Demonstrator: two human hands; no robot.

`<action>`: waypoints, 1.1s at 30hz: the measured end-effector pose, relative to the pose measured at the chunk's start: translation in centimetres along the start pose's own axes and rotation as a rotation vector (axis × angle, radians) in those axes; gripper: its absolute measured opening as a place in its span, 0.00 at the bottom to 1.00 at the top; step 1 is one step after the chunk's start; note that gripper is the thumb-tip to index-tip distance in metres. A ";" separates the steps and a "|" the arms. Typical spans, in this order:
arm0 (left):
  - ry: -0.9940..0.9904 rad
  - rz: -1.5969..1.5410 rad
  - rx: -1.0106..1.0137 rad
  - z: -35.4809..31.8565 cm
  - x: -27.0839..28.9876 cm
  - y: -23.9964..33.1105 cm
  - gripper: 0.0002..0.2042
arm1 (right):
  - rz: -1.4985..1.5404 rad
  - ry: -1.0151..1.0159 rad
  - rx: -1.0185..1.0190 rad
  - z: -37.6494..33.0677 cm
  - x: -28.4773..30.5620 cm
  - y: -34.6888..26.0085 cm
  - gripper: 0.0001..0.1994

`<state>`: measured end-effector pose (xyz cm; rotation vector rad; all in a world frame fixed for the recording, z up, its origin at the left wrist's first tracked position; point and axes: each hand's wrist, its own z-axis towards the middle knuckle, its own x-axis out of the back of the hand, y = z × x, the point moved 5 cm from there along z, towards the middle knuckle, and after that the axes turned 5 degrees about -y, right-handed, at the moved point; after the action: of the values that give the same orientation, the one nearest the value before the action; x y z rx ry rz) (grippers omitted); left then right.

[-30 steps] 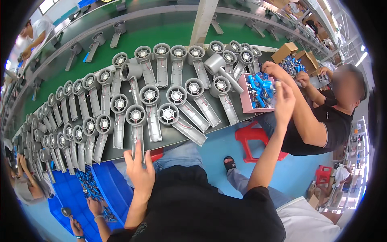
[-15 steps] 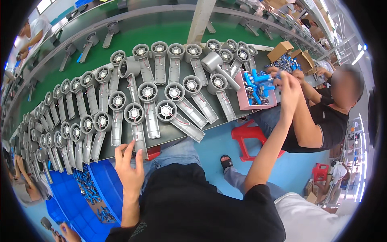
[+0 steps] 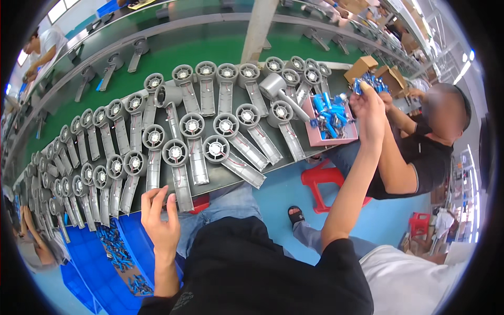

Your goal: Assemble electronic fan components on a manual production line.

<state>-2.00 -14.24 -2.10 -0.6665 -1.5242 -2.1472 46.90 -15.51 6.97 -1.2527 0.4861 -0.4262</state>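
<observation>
My right hand (image 3: 369,113) is raised past the pink box (image 3: 331,142), fingers pinched on a small blue battery (image 3: 357,86); part of it is hidden by the fingers. Blue batteries (image 3: 328,113) with small dark parts fill that box. My left hand (image 3: 160,223) hovers at the table's near edge, fingers apart and holding nothing. Just beyond its fingertips lies a grey handheld-fan shell (image 3: 182,189), its round head toward the far side and its handle toward me. Rows of similar shells (image 3: 215,149) with wires in their open handles cover the table.
Blue bins (image 3: 84,262) with more batteries stand below the table at left. A co-worker (image 3: 409,163) sits at right, hands near a battery pile (image 3: 375,83) and cardboard boxes (image 3: 362,68). Behind the table runs a green conveyor (image 3: 184,50). A red stool (image 3: 323,184) stands at right.
My right hand has moved up and slightly left, and a blue battery now shows at its fingertips. My left hand has drawn slightly left and down, away from the nearest shell.
</observation>
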 end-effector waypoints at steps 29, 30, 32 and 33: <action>-0.187 -0.080 -0.171 1.3 1.8 -2.3 0.11 | -0.402 -0.787 -0.001 -18.6 -27.3 9.1 0.08; -0.161 -0.069 -0.118 1.1 0.9 -2.4 0.09 | -0.403 -0.789 -0.005 -19.0 -27.6 9.3 0.08; -0.153 0.036 -0.117 1.0 -0.2 -2.0 0.08 | -0.372 -0.736 0.071 -19.3 -28.0 9.5 0.08; -0.141 0.144 -0.118 1.0 -0.6 -1.8 0.07 | -0.375 -0.736 0.068 -19.4 -28.3 9.9 0.08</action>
<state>-2.46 -12.70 -3.55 -0.9571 -1.3792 -2.1316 13.07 -12.53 -3.94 -1.3340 -0.3901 -0.2602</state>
